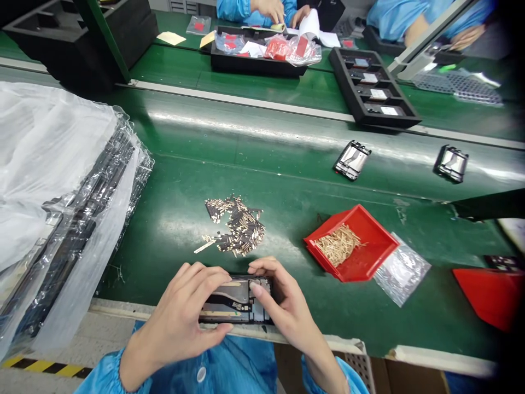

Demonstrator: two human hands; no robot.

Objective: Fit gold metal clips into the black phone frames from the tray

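Note:
A phone frame (235, 302) with a dark flex cable along its inside lies at the table's front edge, between my hands. My left hand (184, 312) grips its left end, fingers over the far edge and thumb at the near edge. My right hand (283, 303) is closed round the right end, with the thumb pressed on the inner face near the top. Just beyond is a pile of small dark and gold strip parts (241, 227). To the right sits a red bin (373, 246) holding many thin gold strips (339, 244).
Plastic-wrapped stacked parts (102, 191) fill the left side. Two more phone frames (353, 160) lie on the conveyor belt (246, 131). A clear plastic bag (404, 271) lies partly under the red bin. Across are black trays (375, 90) and two co-workers in blue sleeves (233, 10).

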